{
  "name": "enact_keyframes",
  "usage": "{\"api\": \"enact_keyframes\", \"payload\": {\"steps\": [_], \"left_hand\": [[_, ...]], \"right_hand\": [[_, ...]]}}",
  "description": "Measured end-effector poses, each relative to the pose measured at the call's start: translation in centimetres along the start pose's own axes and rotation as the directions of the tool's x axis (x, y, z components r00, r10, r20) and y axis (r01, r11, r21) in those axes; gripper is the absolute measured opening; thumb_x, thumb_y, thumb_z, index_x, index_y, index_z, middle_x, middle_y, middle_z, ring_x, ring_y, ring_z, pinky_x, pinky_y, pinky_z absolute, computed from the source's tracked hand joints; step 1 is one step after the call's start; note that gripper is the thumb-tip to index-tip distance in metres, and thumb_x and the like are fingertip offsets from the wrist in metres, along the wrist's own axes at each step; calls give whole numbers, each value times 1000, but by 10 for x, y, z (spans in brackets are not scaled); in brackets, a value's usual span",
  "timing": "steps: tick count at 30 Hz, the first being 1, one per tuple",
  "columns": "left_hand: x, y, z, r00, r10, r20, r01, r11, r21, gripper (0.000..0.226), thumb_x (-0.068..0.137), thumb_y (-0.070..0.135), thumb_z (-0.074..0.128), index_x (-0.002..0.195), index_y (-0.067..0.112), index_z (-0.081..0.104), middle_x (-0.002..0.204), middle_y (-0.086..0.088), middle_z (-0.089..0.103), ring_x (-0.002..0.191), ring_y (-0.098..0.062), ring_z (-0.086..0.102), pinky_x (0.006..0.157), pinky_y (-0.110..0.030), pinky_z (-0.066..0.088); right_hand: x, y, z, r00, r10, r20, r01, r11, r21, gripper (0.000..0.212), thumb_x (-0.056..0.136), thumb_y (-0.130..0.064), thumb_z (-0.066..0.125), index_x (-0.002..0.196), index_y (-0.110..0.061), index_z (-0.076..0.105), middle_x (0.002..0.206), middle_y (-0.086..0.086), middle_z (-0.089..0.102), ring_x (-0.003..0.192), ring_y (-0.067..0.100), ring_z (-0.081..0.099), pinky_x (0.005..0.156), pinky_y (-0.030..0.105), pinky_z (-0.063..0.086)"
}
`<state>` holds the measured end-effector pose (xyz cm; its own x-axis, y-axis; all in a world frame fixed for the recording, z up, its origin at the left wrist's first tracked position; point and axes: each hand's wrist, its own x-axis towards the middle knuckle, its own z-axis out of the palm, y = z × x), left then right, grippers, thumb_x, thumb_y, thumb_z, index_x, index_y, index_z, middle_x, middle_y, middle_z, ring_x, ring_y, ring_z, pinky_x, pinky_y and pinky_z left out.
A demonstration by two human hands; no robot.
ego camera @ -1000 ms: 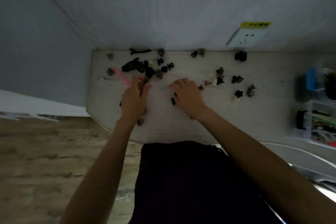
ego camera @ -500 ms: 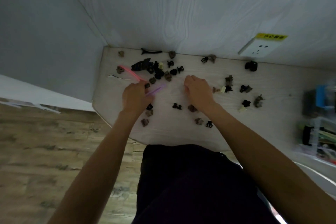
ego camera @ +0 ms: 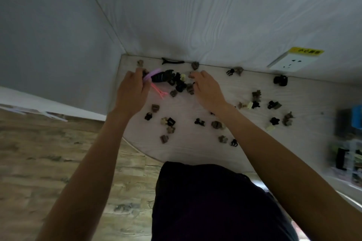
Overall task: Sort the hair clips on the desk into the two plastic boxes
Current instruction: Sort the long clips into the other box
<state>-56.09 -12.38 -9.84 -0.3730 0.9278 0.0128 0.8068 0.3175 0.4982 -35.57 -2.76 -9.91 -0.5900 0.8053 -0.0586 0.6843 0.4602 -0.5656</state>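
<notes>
Small black, brown and cream plastic claw clips (ego camera: 199, 122) lie scattered over the pale wood-grain worktop (ego camera: 195, 148). The left hand (ego camera: 132, 89) pinches a slim lilac clip (ego camera: 151, 74) beside a large black claw clip (ego camera: 163, 76). The right hand (ego camera: 207, 89) rests with fingers apart, touching that cluster.

The plastic boxes (ego camera: 350, 154) at the right edge were blurred and cut off; their contents, perhaps clips, could not be told.

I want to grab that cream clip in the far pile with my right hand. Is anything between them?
Nothing visible. The right hand lies just right of the cream clip; dark clips crowd the clip's near and left sides, not the gap toward the fingers.
</notes>
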Motion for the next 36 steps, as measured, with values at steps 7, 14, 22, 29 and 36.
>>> {"api": "enact_keyframes", "payload": {"steps": [7, 14, 22, 29, 36], "left_hand": [[13, -13, 13, 952, 69, 299, -126, 976, 176, 36, 84, 21, 60, 116, 8, 53, 98, -24, 60, 91, -38, 57, 73, -42, 47], [10, -7, 16, 940, 144, 309, -190, 974, 123, 28, 82, 25, 68, 101, 5, 65, 85, -23, 63, 78, -34, 57, 66, -34, 37], [-15, 14, 16, 935, 293, 198, -291, 956, -40, 19, 76, 15, 71, 94, 9, 68, 76, -11, 66, 73, -27, 57, 64, -29, 35], [-32, 43, 32, 954, 255, 156, -239, 964, -114, 24, 82, 22, 68, 102, 8, 66, 79, -12, 66, 72, -28, 54, 59, -27, 36], [-40, 54, 47, 963, 126, 240, -96, 987, -132, 33, 90, 31, 57, 115, 8, 58, 83, -14, 56, 72, -21, 46, 62, -29, 33]], "right_hand": [[53, -6, 6, 985, -19, 173, 50, 983, -178, 50, 93, -13, 43, 142, -20, 33, 121, 14, 61, 96, 27, 61, 71, 27, 44], [81, -7, 20, 985, 90, 149, -37, 944, -329, 31, 93, -15, 45, 122, -18, 57, 107, 16, 67, 94, 30, 63, 72, 32, 47], [47, 25, 8, 987, 107, 116, -53, 916, -397, 21, 88, -19, 51, 102, -10, 64, 99, 13, 69, 89, 33, 64, 64, 30, 39], [-31, 60, -8, 967, 254, 27, -218, 875, -432, 15, 88, -22, 50, 87, -9, 58, 84, 10, 65, 73, 29, 62, 54, 26, 31], [-47, 55, 1, 935, 354, -17, -337, 872, -355, 30, 92, -33, 51, 112, -11, 50, 105, 10, 61, 88, 29, 61, 62, 30, 38]]}}
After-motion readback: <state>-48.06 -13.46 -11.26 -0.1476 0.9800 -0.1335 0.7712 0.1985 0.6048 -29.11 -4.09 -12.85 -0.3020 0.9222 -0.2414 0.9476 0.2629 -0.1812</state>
